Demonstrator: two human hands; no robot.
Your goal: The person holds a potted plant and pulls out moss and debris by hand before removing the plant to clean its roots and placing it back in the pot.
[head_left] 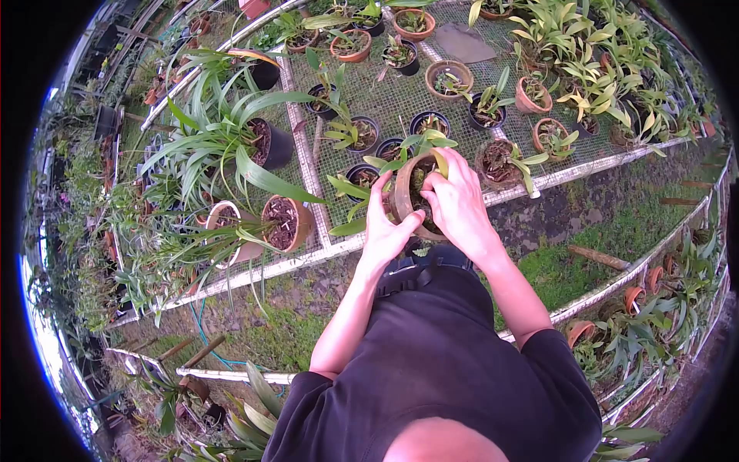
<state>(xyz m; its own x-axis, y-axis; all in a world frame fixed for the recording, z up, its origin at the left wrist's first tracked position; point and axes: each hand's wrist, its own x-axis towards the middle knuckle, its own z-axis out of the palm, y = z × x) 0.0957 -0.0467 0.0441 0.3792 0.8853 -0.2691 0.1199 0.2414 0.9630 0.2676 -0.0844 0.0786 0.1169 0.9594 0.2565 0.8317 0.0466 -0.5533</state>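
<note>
A brown clay pot [403, 190] is tilted in front of my body, its mouth turned toward me and the right. Dark potting mix and some green growth show inside it, and green leaves stick out around its far side. My left hand [382, 229] grips the pot's left side, with the thumb over the near rim. Over the mouth, my right hand [459, 202] has its fingers curled inward at the mix. Whatever lies between those fingertips is too small to make out.
A wire mesh bench [362, 92] with a pale frame [239, 279] holds several potted plants. Black pots [362, 132] stand just beyond my hands. A large strappy plant [223, 131] spreads at left, and leafy plants [573, 46] crowd the back right. Another bench edge [616, 285] runs behind me.
</note>
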